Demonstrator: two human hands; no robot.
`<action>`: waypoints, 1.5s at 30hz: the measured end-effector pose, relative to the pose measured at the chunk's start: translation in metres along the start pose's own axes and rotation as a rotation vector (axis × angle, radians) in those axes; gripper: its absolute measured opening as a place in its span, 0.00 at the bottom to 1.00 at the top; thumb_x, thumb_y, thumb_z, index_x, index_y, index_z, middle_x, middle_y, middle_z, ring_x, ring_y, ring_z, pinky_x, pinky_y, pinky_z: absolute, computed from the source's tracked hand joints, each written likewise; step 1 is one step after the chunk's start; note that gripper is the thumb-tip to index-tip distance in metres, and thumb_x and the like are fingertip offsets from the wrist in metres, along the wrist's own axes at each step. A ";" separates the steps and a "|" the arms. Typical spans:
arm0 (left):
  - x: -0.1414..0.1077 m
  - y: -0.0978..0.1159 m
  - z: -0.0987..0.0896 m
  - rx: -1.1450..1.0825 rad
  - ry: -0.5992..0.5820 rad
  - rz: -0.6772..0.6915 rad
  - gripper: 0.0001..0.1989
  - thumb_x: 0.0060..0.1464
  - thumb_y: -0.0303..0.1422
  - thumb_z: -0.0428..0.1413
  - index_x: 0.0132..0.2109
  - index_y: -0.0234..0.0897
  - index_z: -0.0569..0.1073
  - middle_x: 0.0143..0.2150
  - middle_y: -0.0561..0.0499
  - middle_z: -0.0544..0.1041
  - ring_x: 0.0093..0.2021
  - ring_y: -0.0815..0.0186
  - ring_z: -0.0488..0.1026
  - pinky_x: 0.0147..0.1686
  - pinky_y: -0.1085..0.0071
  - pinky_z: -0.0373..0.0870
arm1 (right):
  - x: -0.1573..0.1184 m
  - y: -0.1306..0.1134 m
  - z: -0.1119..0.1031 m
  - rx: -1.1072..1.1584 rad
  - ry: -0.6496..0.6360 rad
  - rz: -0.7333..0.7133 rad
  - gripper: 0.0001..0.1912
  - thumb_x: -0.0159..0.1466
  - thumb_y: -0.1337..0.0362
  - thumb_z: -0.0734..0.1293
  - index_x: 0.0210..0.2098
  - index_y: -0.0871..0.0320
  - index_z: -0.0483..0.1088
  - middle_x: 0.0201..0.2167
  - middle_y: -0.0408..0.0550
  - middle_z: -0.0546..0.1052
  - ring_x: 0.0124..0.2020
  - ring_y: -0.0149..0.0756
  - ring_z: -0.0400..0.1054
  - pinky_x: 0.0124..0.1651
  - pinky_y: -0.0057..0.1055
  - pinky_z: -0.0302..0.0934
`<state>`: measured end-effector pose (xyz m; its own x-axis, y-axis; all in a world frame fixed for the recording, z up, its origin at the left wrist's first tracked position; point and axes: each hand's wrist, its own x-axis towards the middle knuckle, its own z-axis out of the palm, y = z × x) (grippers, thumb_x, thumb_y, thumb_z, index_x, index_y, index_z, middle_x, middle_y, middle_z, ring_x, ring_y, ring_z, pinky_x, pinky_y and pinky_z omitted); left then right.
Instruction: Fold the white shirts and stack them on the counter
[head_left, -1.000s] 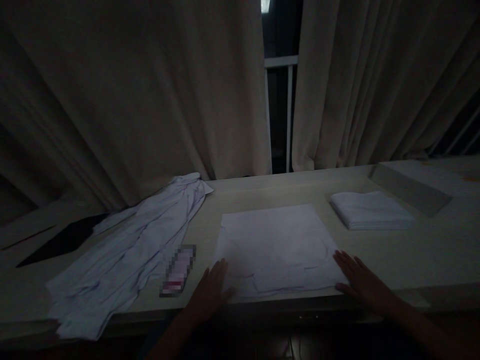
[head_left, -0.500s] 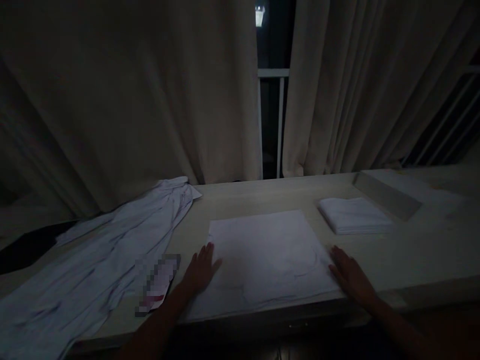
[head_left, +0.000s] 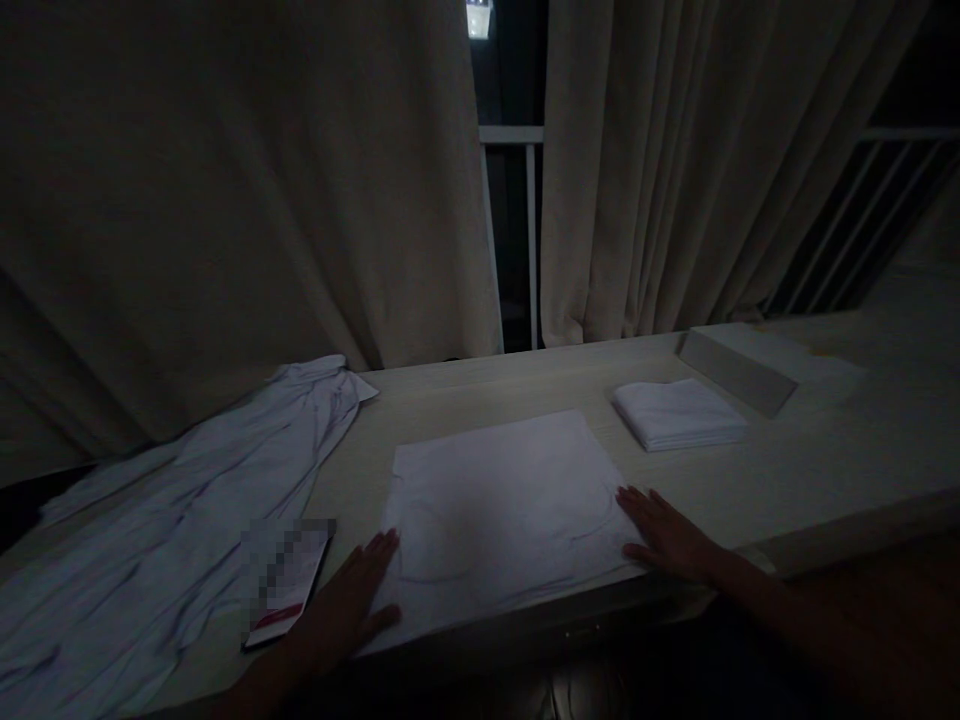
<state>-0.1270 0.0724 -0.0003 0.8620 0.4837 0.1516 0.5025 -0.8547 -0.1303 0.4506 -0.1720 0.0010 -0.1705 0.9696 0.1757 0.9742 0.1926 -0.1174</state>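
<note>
A white cloth (head_left: 499, 510) lies spread flat on the pale desk (head_left: 847, 455), its front edge along the desk's front edge. My left hand (head_left: 360, 590) rests at the cloth's left side, fingers stretched out and touching its edge. On the opposite side my right hand (head_left: 660, 530) lies flat with fingers extended, the tips on the cloth's right edge. Neither hand grips anything. A folded white cloth (head_left: 679, 412) sits behind and to the right of the spread one. Dim light hides fine detail.
Left on the desk lies a crumpled white garment (head_left: 195, 510). Between it and my left forearm is a phone-like flat object (head_left: 289, 585), partly pixelated. A white box (head_left: 739, 370) stands at the back right. Beige curtains (head_left: 360, 180) hang behind the desk.
The view has shifted, so the scene sits further left. My left hand has slid toward me along the cloth's left edge. The right hand now touches the right edge with its fingertips.
</note>
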 end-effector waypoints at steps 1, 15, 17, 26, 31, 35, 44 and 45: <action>-0.005 0.002 -0.005 0.004 -0.003 0.021 0.45 0.56 0.54 0.48 0.71 0.40 0.37 0.71 0.43 0.48 0.69 0.54 0.50 0.65 0.58 0.49 | -0.003 -0.001 -0.003 0.009 -0.015 -0.027 0.44 0.64 0.43 0.60 0.70 0.53 0.36 0.69 0.54 0.47 0.69 0.49 0.43 0.68 0.49 0.38; -0.045 0.048 -0.041 0.123 -0.010 0.206 0.40 0.52 0.19 0.45 0.70 0.46 0.45 0.69 0.52 0.56 0.66 0.59 0.57 0.63 0.60 0.56 | -0.064 0.016 -0.018 -0.120 0.010 -0.222 0.38 0.63 0.74 0.59 0.68 0.44 0.45 0.65 0.40 0.60 0.63 0.38 0.57 0.65 0.40 0.49; -0.042 0.049 -0.038 0.171 0.032 0.228 0.40 0.52 0.16 0.43 0.69 0.46 0.47 0.68 0.52 0.58 0.66 0.61 0.58 0.63 0.60 0.55 | -0.065 0.019 -0.016 -0.151 0.043 -0.245 0.34 0.65 0.73 0.59 0.67 0.43 0.49 0.63 0.39 0.63 0.62 0.37 0.60 0.64 0.38 0.52; -0.037 0.044 -0.014 0.215 0.079 0.254 0.36 0.54 0.19 0.45 0.68 0.45 0.51 0.66 0.50 0.62 0.64 0.61 0.59 0.62 0.61 0.52 | -0.064 0.016 -0.019 -0.199 0.001 -0.275 0.35 0.66 0.75 0.56 0.68 0.45 0.44 0.64 0.40 0.61 0.63 0.36 0.57 0.67 0.39 0.47; -0.035 0.043 -0.025 0.160 0.042 0.257 0.35 0.57 0.22 0.45 0.68 0.51 0.50 0.68 0.53 0.59 0.65 0.61 0.59 0.62 0.61 0.54 | -0.061 0.015 -0.017 -0.125 -0.006 -0.252 0.35 0.67 0.73 0.57 0.69 0.45 0.44 0.63 0.42 0.63 0.62 0.38 0.59 0.67 0.40 0.47; -0.034 0.042 -0.029 0.095 -0.004 0.259 0.33 0.59 0.26 0.46 0.68 0.54 0.49 0.68 0.57 0.59 0.65 0.63 0.58 0.63 0.64 0.53 | -0.059 0.014 -0.016 -0.131 -0.075 -0.259 0.35 0.66 0.75 0.57 0.69 0.47 0.44 0.64 0.46 0.63 0.63 0.42 0.57 0.66 0.46 0.47; -0.036 0.051 -0.017 0.028 0.083 0.202 0.33 0.60 0.29 0.45 0.68 0.57 0.47 0.66 0.57 0.61 0.65 0.62 0.58 0.66 0.57 0.46 | -0.056 0.011 -0.020 -0.149 -0.032 -0.302 0.33 0.66 0.75 0.58 0.68 0.49 0.48 0.58 0.50 0.70 0.60 0.42 0.61 0.65 0.50 0.47; -0.036 0.053 -0.019 0.005 0.079 0.212 0.33 0.60 0.28 0.45 0.69 0.56 0.45 0.66 0.56 0.61 0.66 0.62 0.58 0.66 0.57 0.47 | -0.056 0.011 -0.020 -0.136 -0.020 -0.309 0.33 0.66 0.75 0.58 0.67 0.48 0.50 0.59 0.50 0.69 0.61 0.41 0.60 0.66 0.50 0.46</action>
<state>-0.1324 0.0066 0.0060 0.9405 0.2771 0.1968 0.3114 -0.9345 -0.1722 0.4734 -0.2277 0.0098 -0.4624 0.8714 0.1637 0.8866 0.4573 0.0698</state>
